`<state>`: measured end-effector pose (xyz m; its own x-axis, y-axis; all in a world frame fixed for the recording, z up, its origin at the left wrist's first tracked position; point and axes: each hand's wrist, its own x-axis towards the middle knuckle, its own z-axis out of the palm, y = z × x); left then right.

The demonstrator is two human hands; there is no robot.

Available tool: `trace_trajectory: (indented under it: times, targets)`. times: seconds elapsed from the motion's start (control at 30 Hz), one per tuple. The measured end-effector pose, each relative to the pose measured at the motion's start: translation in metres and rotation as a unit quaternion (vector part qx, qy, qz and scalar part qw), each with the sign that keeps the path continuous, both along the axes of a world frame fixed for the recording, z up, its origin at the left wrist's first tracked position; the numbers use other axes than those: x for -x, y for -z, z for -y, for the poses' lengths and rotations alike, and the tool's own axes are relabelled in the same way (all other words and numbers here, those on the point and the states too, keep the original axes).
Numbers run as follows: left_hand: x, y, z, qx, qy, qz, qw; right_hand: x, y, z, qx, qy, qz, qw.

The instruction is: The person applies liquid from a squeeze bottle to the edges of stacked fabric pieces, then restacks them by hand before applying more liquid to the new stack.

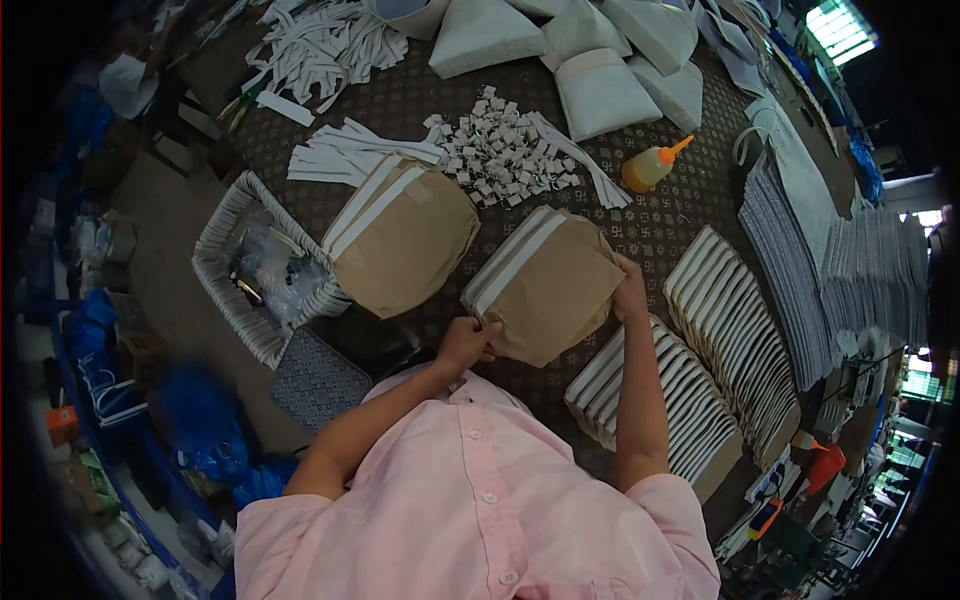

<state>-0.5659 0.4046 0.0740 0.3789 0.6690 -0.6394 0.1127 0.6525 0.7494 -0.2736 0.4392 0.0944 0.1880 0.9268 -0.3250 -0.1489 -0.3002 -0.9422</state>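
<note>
— Holding anything, those two hands?

— Yes. Both grip the same brown paper packet with white strips along its top edge [545, 283]. The left hand [466, 342] has its fingers closed on the packet's near corner; the right hand [630, 290] has its fingers curled around the far side edge.

— Where does the packet sit?

— On the brown patterned desk [660, 225], straight ahead of the person in the pink buttoned shirt [480, 500]. A second brown paper packet of the same kind [400, 235] lies just beside it, to the left, apart from both hands.

— And around that?

— A white woven basket holding clear plastic wrappers [225, 265] touches the second packet's left side. Beyond both packets lies a heap of small white folded tags [505, 150], with a fan of white paper strips [345, 152] next to it. An orange-capped glue bottle lying on its side [652, 165] rests near the heap. Right of the held packet, rows of finished brown-and-white packets [715, 340] overlap like tiles, touching the right forearm. White folded fabric pieces [590, 60] crowd the desk's far edge.
</note>
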Motion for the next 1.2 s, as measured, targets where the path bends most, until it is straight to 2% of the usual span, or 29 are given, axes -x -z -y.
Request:
trace_trajectory:
  times: [0.07, 0.17, 0.27, 0.5, 0.57, 0.6, 0.67, 0.7, 0.77, 0.8, 0.83, 0.87, 0.93, 0.97, 1.0, 1.03, 1.07, 1.1, 1.17, 1.2]
  targets:
    - [-0.002, -0.006, -0.001, 0.026, 0.004, -0.012, 1.000, -0.001, 0.007, -0.002, -0.020, -0.031, 0.111, 0.993]
    - [-0.002, 0.003, -0.003, 0.055, 0.030, -0.014, 0.998, -0.007, 0.028, -0.001, -0.008, -0.005, 0.082, 0.997]
    - [-0.002, 0.001, -0.003, 0.056, 0.031, -0.022, 0.998, -0.007, 0.031, -0.001, -0.006, 0.010, 0.044, 0.999]
    - [0.007, -0.005, -0.010, 0.084, 0.046, -0.014, 0.995, -0.007, 0.027, -0.002, 0.012, 0.020, 0.037, 0.999]
    - [0.025, -0.003, -0.013, 0.082, 0.120, -0.019, 0.989, -0.011, 0.025, -0.003, 0.014, 0.084, 0.150, 0.985]
    - [0.040, -0.010, -0.016, 0.083, 0.114, -0.017, 0.990, -0.016, 0.021, 0.000, 0.014, 0.077, 0.151, 0.985]
    - [0.082, -0.029, -0.024, 0.065, 0.091, -0.032, 0.993, -0.023, 0.008, 0.011, -0.004, 0.213, 0.207, 0.955]
    - [0.107, -0.029, -0.026, 0.070, 0.066, -0.052, 0.994, -0.014, 0.002, 0.012, -0.004, 0.209, 0.206, 0.956]
    - [0.147, -0.028, -0.029, 0.075, 0.040, -0.069, 0.994, 0.006, -0.014, 0.012, -0.076, 0.223, 0.322, 0.917]
    - [0.163, -0.028, -0.030, 0.087, -0.012, -0.087, 0.992, 0.024, -0.024, 0.010, -0.077, 0.221, 0.325, 0.916]
    - [0.171, -0.027, -0.029, 0.099, -0.065, -0.105, 0.987, 0.053, -0.032, 0.006, -0.105, 0.166, 0.340, 0.920]
    - [0.173, -0.024, -0.031, 0.100, -0.069, -0.104, 0.987, 0.083, -0.035, 0.003, -0.132, 0.109, 0.353, 0.920]
    - [0.177, -0.012, -0.034, 0.067, -0.180, -0.064, 0.979, 0.137, -0.023, 0.000, -0.125, -0.041, 0.322, 0.938]
    - [0.178, -0.005, -0.034, 0.065, -0.182, -0.066, 0.979, 0.166, -0.025, -0.002, -0.187, -0.115, 0.371, 0.903]
    - [0.175, 0.001, -0.036, 0.003, -0.200, -0.067, 0.977, 0.192, -0.028, -0.004, -0.247, -0.185, 0.416, 0.855]
    - [0.170, 0.003, -0.039, -0.062, -0.218, -0.066, 0.972, 0.216, -0.027, -0.007, -0.300, -0.205, 0.469, 0.805]
    - [0.164, -0.007, -0.041, -0.068, -0.219, -0.065, 0.971, 0.233, -0.027, -0.012, -0.352, -0.223, 0.519, 0.746]
    - [0.158, -0.023, -0.040, -0.095, -0.223, -0.070, 0.968, 0.244, -0.030, -0.017, -0.359, -0.221, 0.519, 0.743]
    - [0.150, -0.036, -0.043, -0.127, -0.235, -0.077, 0.960, 0.263, -0.037, -0.025, -0.387, -0.209, 0.599, 0.669]
    - [0.149, -0.039, -0.045, -0.158, -0.209, -0.104, 0.959, 0.267, -0.034, -0.030, -0.397, -0.212, 0.594, 0.666]
